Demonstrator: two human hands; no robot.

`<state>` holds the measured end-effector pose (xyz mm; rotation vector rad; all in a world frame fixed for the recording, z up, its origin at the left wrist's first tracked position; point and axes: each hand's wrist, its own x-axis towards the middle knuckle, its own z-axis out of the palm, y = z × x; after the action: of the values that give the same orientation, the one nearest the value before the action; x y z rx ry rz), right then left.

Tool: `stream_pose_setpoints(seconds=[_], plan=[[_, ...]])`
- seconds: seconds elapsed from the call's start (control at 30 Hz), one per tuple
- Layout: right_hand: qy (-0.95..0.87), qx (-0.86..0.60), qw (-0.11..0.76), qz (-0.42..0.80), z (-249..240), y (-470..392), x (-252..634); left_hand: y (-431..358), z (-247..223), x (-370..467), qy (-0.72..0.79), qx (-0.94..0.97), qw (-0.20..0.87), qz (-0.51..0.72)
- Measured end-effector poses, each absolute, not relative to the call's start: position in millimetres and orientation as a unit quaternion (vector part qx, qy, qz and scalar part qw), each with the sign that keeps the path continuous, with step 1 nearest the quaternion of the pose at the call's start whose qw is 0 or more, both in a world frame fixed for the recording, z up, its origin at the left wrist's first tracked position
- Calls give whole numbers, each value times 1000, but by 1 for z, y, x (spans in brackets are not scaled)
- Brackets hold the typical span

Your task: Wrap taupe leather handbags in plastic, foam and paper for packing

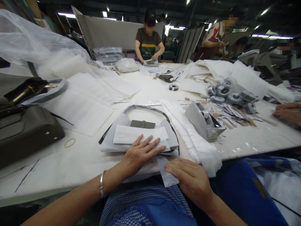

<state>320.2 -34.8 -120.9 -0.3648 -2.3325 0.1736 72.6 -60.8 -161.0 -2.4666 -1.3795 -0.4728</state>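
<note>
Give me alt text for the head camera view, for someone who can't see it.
A bare left hand rests on a folded white sheet over a dark grey handbag on a white table; the bare right hand holds a small translucent sheet by the table's edge. A smooth dark bag sits at left.

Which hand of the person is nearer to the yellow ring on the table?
Left. The left hand lies on the folded white paper, right of the yellow ring; the right hand is farther right, holding a translucent sheet.

At twelve o'clock, passage is given over the table. The way is blocked at ten by the dark bag, at two by the grey object.
</note>
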Motion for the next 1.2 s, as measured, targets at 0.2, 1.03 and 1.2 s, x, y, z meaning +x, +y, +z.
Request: stream_pose_setpoints(seconds=[0.2, 1.03, 1.2], plan=[[-914, -151, 371, 62, -126, -44, 325, -62, -160, 71, -469, -858, 141, -156], [-898, -257, 349, 71, -85, 5, 301, -59, -168, 76, -450, -861, 141, -189], [-894, -336, 277, 101, -97, 46, 278, -57, -170, 77, -445, -852, 142, -236]])
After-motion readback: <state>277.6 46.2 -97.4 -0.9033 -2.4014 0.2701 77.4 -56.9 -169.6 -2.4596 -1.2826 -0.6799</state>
